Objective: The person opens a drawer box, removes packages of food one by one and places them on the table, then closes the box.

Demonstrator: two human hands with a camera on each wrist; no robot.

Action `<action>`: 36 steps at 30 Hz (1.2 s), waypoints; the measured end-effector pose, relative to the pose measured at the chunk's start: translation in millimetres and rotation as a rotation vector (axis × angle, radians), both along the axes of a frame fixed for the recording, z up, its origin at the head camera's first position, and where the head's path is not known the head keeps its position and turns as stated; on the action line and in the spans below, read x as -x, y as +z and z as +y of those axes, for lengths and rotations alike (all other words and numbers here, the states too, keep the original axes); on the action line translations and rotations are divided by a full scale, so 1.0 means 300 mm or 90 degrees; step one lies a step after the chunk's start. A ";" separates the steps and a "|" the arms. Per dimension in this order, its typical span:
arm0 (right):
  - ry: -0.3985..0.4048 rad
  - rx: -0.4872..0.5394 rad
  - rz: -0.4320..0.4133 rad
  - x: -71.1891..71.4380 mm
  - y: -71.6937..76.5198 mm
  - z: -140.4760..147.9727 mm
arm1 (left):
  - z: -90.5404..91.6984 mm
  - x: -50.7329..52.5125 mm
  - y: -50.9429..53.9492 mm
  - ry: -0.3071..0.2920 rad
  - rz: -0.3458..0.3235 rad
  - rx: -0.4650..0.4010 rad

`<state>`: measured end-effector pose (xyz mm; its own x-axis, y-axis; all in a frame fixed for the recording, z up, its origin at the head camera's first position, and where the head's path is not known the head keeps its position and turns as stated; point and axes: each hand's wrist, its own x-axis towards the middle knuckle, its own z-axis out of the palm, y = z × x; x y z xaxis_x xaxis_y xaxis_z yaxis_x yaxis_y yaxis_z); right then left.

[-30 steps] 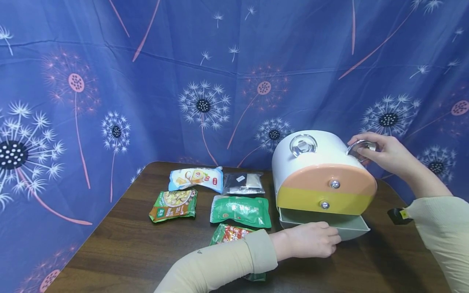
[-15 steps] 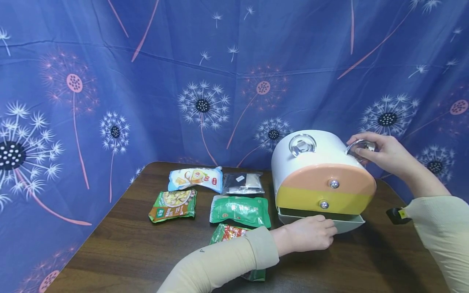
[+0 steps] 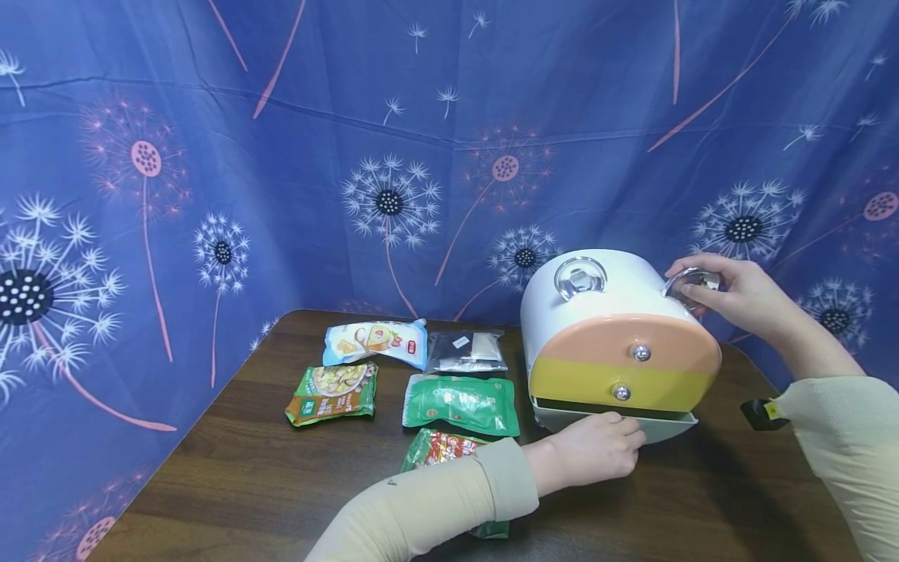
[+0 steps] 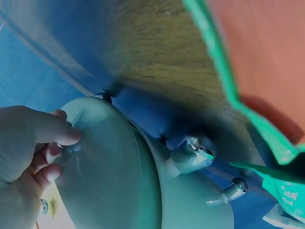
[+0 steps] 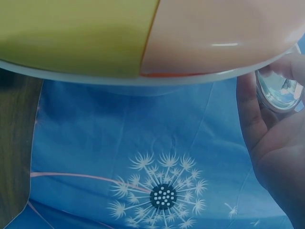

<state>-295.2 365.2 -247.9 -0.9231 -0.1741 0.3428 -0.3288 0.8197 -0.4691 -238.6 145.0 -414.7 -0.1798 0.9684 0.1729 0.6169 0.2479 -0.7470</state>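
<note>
A rounded white cabinet (image 3: 628,281) stands on the table with an orange drawer (image 3: 674,339), a yellow drawer (image 3: 667,382) and a grey-green bottom drawer (image 3: 667,428). The bottom drawer is pulled out a little, leaving a dark gap under the yellow one. In front of it, my left hand (image 3: 593,453) pinches its metal knob (image 4: 72,145) between thumb and fingers, as the left wrist view shows. On the cabinet's upper right, my right hand (image 3: 740,300) grips a shiny ring-shaped handle (image 5: 281,95), its thumb inside the ring. The bottom drawer's inside is hidden.
Left of the cabinet lie a blue-white food packet (image 3: 375,343), a clear pouch (image 3: 467,353), a green packet (image 3: 460,406) and a green-orange packet (image 3: 333,394). A red-green packet (image 3: 442,446) is partly under my left sleeve. A patterned blue cloth (image 3: 449,156) hangs behind.
The bottom drawer has slid inward, narrowing its gap, with my left hand moving slightly back along with it. Over the last half second it has barely shifted. My right hand stays on the handle.
</note>
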 end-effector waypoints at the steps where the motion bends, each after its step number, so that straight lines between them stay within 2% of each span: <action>1: -0.001 0.000 0.000 0.000 0.000 0.000 | 0.001 0.000 -0.001 0.002 -0.001 -0.002; 10: 0.000 0.001 0.004 -0.002 0.002 -0.002 | 0.006 0.003 -0.007 0.011 0.002 -0.007; 20: 0.018 0.014 -0.001 0.001 0.003 -0.006 | 0.006 0.028 -0.012 0.016 0.000 0.003; 29: 0.018 0.013 -0.006 0.001 0.002 -0.006 | 0.002 0.040 -0.007 0.012 -0.011 0.017; 36: 0.030 0.010 0.000 0.002 0.004 -0.005 | 0.001 0.047 -0.008 0.008 0.001 0.018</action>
<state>-295.9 363.7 -246.6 -0.9139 -0.2121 0.3461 -0.3669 0.7961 -0.4812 -252.8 145.1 -417.0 -0.1914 0.9706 0.1457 0.6126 0.2342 -0.7549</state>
